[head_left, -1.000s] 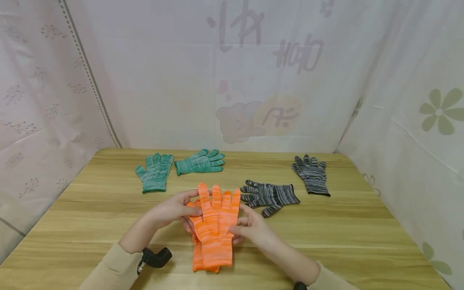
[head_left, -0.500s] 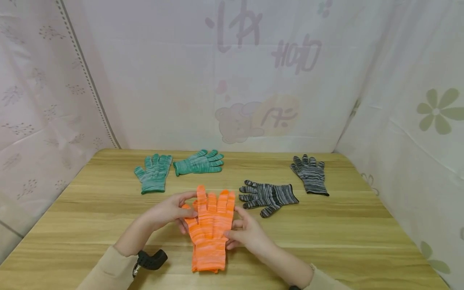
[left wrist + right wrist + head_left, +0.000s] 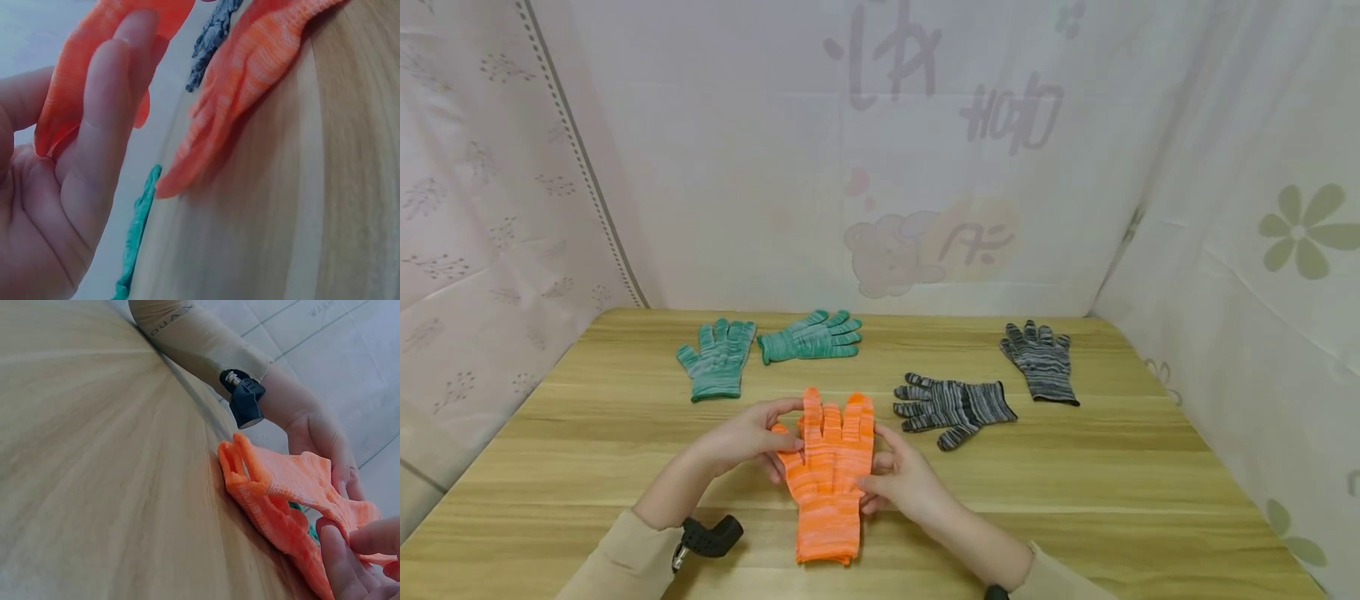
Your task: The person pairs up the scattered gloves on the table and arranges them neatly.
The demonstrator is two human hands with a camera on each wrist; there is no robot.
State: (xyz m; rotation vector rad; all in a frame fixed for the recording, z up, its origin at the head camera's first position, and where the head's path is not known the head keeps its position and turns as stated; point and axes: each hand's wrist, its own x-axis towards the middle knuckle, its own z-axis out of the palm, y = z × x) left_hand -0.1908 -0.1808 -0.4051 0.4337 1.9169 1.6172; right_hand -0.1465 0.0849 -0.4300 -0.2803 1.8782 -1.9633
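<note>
Near the front middle of the table, an orange knit glove (image 3: 827, 475) is held over a second orange glove (image 3: 250, 75), which lies on the wood. My left hand (image 3: 760, 437) pinches the upper glove by its thumb side. The right hand (image 3: 902, 479) grips its opposite edge above the cuff, thumb on top. In the right wrist view both cuffs sit one over the other, with a gap between the gloves further up. From the head, the upper glove hides most of the lower one.
Two green gloves, one upright (image 3: 722, 362) and one sideways (image 3: 812, 337), lie at the back left. A grey-black glove (image 3: 955, 404) rests right of the hands, another (image 3: 1040, 362) farther back. Printed curtains (image 3: 737, 167) surround the wooden table (image 3: 1112, 500).
Both hands have shifted the upper orange glove slightly left and lower. Its cuff now covers the lower glove's cuff, which showed at the left before. Green and grey-black gloves stay put.
</note>
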